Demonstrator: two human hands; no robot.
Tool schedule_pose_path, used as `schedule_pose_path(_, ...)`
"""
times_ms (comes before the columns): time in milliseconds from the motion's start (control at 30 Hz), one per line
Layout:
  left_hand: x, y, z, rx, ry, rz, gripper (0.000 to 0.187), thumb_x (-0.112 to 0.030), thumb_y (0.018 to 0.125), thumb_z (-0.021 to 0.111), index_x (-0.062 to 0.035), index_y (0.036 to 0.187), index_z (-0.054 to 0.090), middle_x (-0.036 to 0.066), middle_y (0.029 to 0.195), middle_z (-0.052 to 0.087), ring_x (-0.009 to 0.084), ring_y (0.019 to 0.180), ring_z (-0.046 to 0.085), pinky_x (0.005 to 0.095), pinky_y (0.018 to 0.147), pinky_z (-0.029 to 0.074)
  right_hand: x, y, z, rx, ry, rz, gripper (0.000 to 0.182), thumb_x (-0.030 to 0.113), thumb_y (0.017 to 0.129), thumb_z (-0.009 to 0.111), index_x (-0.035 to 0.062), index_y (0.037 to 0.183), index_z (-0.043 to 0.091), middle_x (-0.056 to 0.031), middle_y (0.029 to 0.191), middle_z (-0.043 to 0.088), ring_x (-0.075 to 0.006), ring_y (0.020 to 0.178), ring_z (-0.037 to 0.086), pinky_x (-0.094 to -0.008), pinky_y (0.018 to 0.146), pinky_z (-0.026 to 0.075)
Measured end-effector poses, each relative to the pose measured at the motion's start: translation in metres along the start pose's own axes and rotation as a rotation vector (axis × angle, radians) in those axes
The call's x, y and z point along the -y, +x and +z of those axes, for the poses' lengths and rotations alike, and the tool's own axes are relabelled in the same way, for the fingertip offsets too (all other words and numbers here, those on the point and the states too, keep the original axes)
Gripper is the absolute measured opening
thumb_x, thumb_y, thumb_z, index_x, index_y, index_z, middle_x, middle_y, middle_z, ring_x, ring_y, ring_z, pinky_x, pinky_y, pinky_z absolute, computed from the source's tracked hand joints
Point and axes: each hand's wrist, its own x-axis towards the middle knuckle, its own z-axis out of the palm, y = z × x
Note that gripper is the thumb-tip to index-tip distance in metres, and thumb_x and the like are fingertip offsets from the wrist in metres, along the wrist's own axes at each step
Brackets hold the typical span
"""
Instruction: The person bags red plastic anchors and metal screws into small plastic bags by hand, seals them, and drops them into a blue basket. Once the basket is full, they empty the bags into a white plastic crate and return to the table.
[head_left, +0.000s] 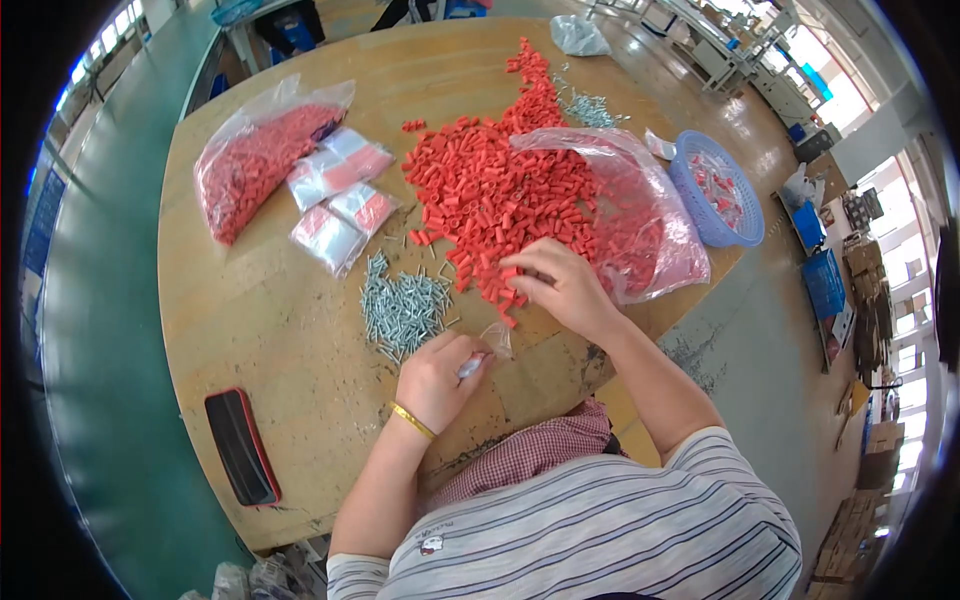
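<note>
My left hand is closed on a small clear plastic bag, which sticks out to the right of its fingers. Just above that hand lies a pile of silvery screws. At the lower edge of a large heap of red plastic wall plugs is my right hand. Its thumb and fingers are bent around a red plug at the fingertips, partly hidden among the others. A large clear bag with red plugs inside lies beside the heap, behind my right hand.
Left on the wooden table are a big bag of red plugs and several small filled packets. A phone lies near the left edge. A blue basket with packets stands right. More screws lie at the back.
</note>
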Motion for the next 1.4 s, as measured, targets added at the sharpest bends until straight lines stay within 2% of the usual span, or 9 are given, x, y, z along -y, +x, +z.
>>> schedule_pose_path(167,0.003,0.002,-0.005,0.003,0.139,0.074,0.014,-0.011,0.075,0.071,-0.0093,0.087,0.064,0.007,0.081,0.061,0.0271,0.075,0.062,0.0371,0.063,0.051,0.026,-0.015,0.012,0.159,-0.001,-0.284,0.025,0.006,0.082,0.068,0.0043,0.107,0.066,-0.0087,0.097,0.061,-0.0229,0.091,0.06,-0.0322,0.079,0.048)
schedule_pose_path(367,0.001,0.005,-0.007,-0.075,0.139,0.148,0.015,-0.004,0.073,0.071,-0.0056,0.088,0.066,0.008,0.085,0.065,0.0259,0.077,0.063,0.0351,0.066,0.052,0.023,-0.019,0.007,0.323,-0.156,-0.365,0.025,0.004,0.085,0.063,0.0025,0.11,0.063,-0.0093,0.101,0.058,-0.025,0.094,0.059,-0.033,0.08,0.048)
schedule_pose_path(467,0.001,0.004,-0.005,-0.065,0.161,0.167,0.018,-0.009,0.072,0.071,-0.0116,0.089,0.065,0.004,0.086,0.063,0.0235,0.078,0.062,0.0346,0.066,0.052,0.03,-0.021,0.009,0.226,-0.14,-0.369,0.023,0.005,0.084,0.064,0.0031,0.107,0.063,-0.0095,0.101,0.057,-0.0253,0.092,0.059,-0.034,0.079,0.048)
schedule_pose_path(567,0.002,0.004,-0.004,-0.049,0.139,0.171,0.018,-0.01,0.072,0.071,-0.0114,0.089,0.065,0.004,0.086,0.063,0.0236,0.078,0.062,0.0347,0.066,0.052,0.03,-0.022,0.006,0.174,-0.081,-0.284,0.019,0.006,0.08,0.067,0.0031,0.099,0.064,-0.0086,0.098,0.057,-0.0254,0.092,0.058,-0.0349,0.08,0.048)
schedule_pose_path(667,-0.001,0.005,-0.007,-0.05,0.148,0.161,0.019,-0.01,0.072,0.071,-0.0111,0.09,0.065,0.004,0.086,0.063,0.0237,0.078,0.062,0.0346,0.066,0.052,0.025,-0.02,-0.002,0.27,-0.15,-0.356,0.021,0.008,0.082,0.068,0.0059,0.102,0.066,-0.0088,0.103,0.057,-0.0253,0.091,0.059,-0.0345,0.078,0.049)
schedule_pose_path(867,-0.004,0.005,-0.008,-0.013,0.103,0.157,0.016,-0.004,0.072,0.071,-0.0069,0.088,0.066,0.007,0.082,0.063,0.0252,0.073,0.062,0.0346,0.064,0.051,0.029,-0.014,0.003,0.218,-0.257,-0.419,0.016,0.008,0.08,0.068,0.006,0.096,0.067,-0.008,0.1,0.059,-0.0253,0.089,0.059,-0.0357,0.075,0.049)
schedule_pose_path(967,-0.004,0.002,-0.012,0.135,0.07,0.13,0.016,-0.005,0.073,0.071,-0.008,0.088,0.066,0.007,0.08,0.061,0.0255,0.072,0.062,0.035,0.063,0.051,0.022,-0.006,0.007,0.136,-0.21,-0.373,0.015,0.01,0.081,0.067,0.0058,0.095,0.067,-0.008,0.099,0.06,-0.025,0.088,0.06,-0.0358,0.075,0.049)
schedule_pose_path(1067,-0.005,0.0,-0.003,0.207,-0.037,0.188,0.016,-0.006,0.073,0.07,-0.0094,0.087,0.065,0.006,0.079,0.06,0.0253,0.071,0.061,0.0353,0.062,0.051,0.006,0.009,0.022,0.226,-0.242,-0.275,0.015,0.011,0.082,0.066,0.0053,0.096,0.066,-0.0089,0.097,0.06,-0.0251,0.089,0.06,-0.0367,0.074,0.05)
schedule_pose_path(1400,-0.004,-0.002,-0.002,0.163,-0.012,0.168,0.013,-0.01,0.075,0.07,-0.0106,0.088,0.066,0.006,0.078,0.059,0.0252,0.071,0.061,0.0366,0.062,0.05,0.005,0.057,0.072,0.248,-0.7,-0.333,0.019,0.017,0.074,0.068,0.0023,0.083,0.061,-0.0099,0.082,0.055,-0.0264,0.079,0.061,-0.036,0.068,0.053)
